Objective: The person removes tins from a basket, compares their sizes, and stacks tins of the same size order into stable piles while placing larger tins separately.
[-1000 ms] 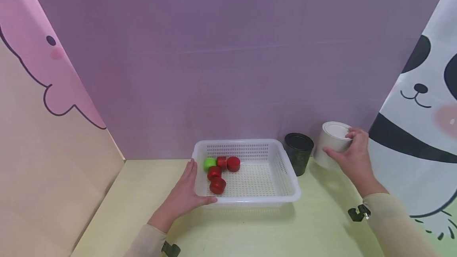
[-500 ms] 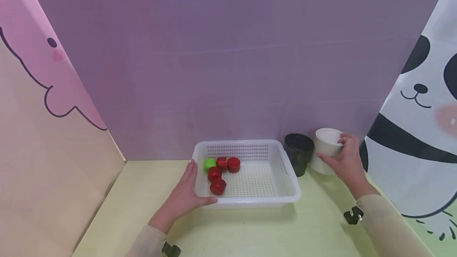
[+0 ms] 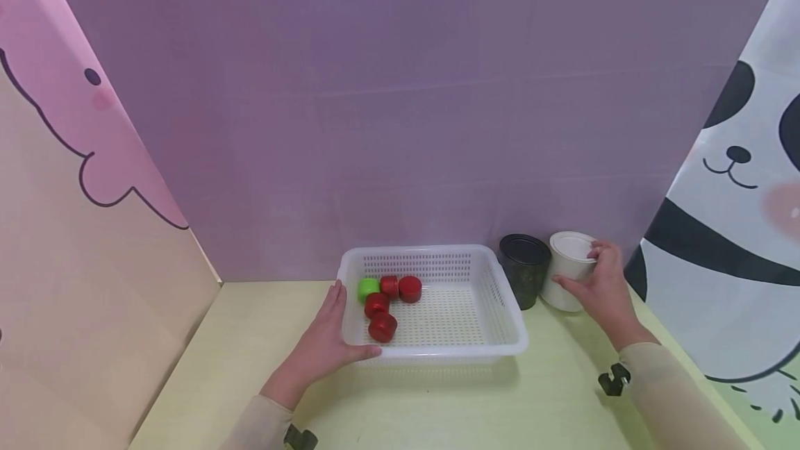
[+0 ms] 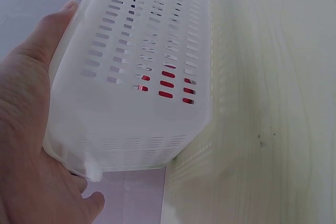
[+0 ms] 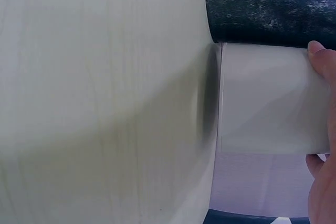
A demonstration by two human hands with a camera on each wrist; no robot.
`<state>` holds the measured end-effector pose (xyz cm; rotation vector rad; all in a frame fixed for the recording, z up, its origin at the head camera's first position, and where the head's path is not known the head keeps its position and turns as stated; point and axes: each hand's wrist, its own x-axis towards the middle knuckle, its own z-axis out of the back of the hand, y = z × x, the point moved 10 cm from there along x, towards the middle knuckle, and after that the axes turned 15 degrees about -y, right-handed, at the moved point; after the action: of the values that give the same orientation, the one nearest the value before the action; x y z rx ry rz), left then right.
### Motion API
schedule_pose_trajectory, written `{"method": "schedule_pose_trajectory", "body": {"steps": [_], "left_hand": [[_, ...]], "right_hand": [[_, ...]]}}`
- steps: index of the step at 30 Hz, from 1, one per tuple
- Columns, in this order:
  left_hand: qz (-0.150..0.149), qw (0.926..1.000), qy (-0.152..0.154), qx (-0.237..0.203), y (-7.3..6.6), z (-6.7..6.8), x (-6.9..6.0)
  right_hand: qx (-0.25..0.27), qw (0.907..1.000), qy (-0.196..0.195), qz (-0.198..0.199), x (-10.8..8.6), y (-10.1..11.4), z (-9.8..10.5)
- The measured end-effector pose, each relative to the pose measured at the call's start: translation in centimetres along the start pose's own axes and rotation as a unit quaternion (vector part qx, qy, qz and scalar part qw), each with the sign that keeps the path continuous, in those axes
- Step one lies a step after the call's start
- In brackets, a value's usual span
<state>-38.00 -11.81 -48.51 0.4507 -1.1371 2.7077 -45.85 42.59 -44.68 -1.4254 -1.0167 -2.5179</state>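
Observation:
In the head view, my left hand [image 3: 321,341] holds the near left corner of a white plastic basket [image 3: 500,348]. Its thumb lies along the front rim and its fingers along the left side, as the left wrist view also shows. Inside, at the left, are a green round piece [image 3: 369,289] and several red ones [image 3: 382,327]. My right hand [image 3: 605,290] grips a white lidded can [image 3: 565,288] from the right, thumb on the near side. The can stands upright beside a black lidded can [image 3: 525,269]. A dark shadow edges its base [image 5: 281,98] in the right wrist view; full contact is unclear.
The pale wooden table [image 3: 412,408] extends in front of the basket. A purple backdrop [image 3: 400,123] rises right behind the basket and cans. Cartoon-printed panels stand at the left and right, the panda panel [image 3: 731,228] close to my right arm.
My right hand has moved left and down with the white can, which went from tilted to upright beside the black can. My left hand and the basket have stayed put.

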Motion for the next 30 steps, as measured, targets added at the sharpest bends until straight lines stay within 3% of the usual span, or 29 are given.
{"method": "schedule_pose_trajectory", "body": {"steps": [20,30], "left_hand": [[0.003,1.0,0.003,0.001,0.17,-0.07,0.13],[0.008,0.9999,0.006,-0.002,0.3,-0.17,0.04]], "right_hand": [[-0.006,0.9998,0.004,0.021,-0.71,-0.41,-0.73],[-0.006,0.9998,0.018,0.0,-1.05,-0.47,-0.93]]}}
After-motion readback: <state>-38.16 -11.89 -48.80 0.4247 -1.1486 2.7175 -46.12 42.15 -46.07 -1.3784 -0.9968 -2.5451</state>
